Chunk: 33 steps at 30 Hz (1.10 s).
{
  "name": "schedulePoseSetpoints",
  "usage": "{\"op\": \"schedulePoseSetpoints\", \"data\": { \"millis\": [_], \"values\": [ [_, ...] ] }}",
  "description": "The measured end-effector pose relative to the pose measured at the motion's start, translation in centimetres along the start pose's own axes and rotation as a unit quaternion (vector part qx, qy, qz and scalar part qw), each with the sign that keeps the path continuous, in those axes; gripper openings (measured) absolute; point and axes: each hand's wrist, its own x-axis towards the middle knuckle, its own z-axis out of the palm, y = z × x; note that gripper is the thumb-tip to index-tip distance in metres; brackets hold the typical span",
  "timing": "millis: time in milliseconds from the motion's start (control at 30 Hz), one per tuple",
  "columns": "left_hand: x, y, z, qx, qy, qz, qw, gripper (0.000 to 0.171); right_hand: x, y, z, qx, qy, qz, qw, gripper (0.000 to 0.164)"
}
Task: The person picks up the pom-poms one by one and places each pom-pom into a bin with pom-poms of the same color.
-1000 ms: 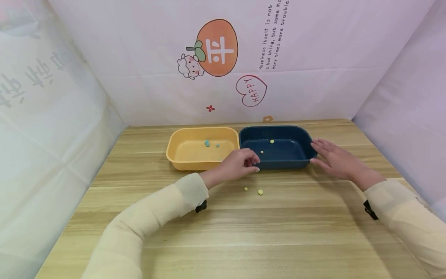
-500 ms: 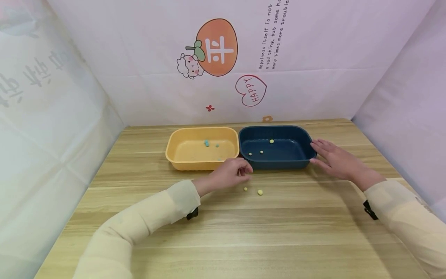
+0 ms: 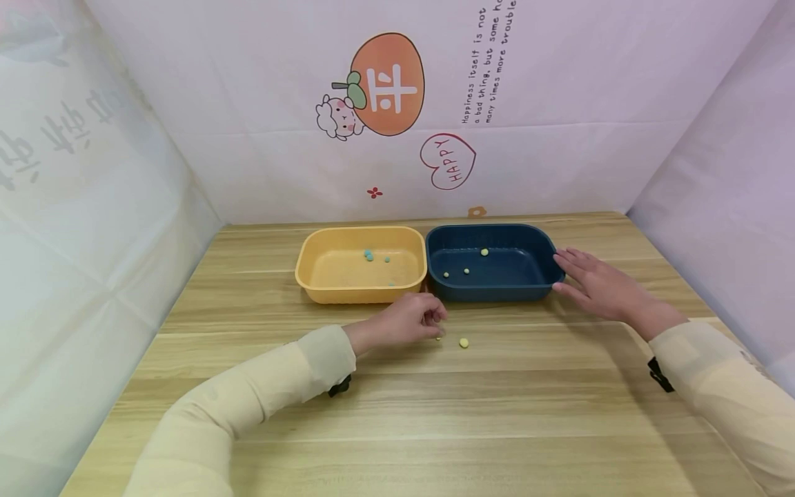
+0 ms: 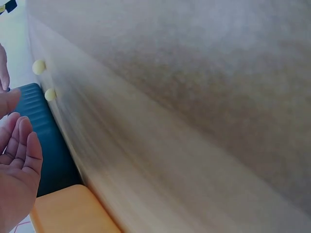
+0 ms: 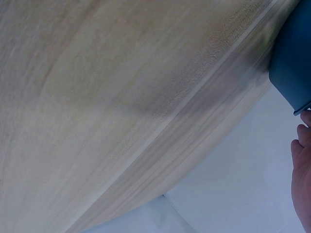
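Note:
My left hand (image 3: pixel 410 319) hovers low over the table in front of the yellow tray (image 3: pixel 360 297), its fingers loosely bent and thumb apart, nothing held. Its fingertips overlap a small yellow ball (image 3: pixel 438 338); a larger yellow ball (image 3: pixel 464 343) lies just to the right. Both balls (image 4: pixel 39 67) show beyond the left hand (image 4: pixel 19 160) in the left wrist view. My right hand (image 3: pixel 602 286) rests straight fingers against the right end of the dark blue tray (image 3: pixel 497 294). In the right wrist view, the right hand's fingertips (image 5: pixel 305 133) are at that tray's rim.
Inside the blue tray lie several small yellow balls (image 3: pixel 484 252). The yellow tray, set side by side with it, holds several small blue balls (image 3: pixel 369 257). A printed white cloth (image 3: pixel 261 166) hangs behind the wooden table (image 3: pixel 397 414) and along its sides.
A further yellow ball has come to lie in the blue tray. My left hand has drawn back from the tray, down and left, to the smaller ball. The right hand stays put.

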Motion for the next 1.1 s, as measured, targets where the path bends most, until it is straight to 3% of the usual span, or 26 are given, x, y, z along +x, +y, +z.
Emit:
{"op": "schedulePoseSetpoints", "data": {
  "millis": [433, 1100],
  "values": [
    [0.2, -0.3, 1.0, 0.027, -0.051, -0.027, 0.9980, 0.019, 0.0, 0.0, -0.1, 0.002, -0.005, 0.001, 1.000, 0.071],
    [1.1, 0.1, 1.4, 0.061, -0.086, -0.011, 0.9943, 0.009, 0.0, 0.1, 0.0, 0.003, -0.005, 0.001, 1.000, 0.071]
  ]
}}
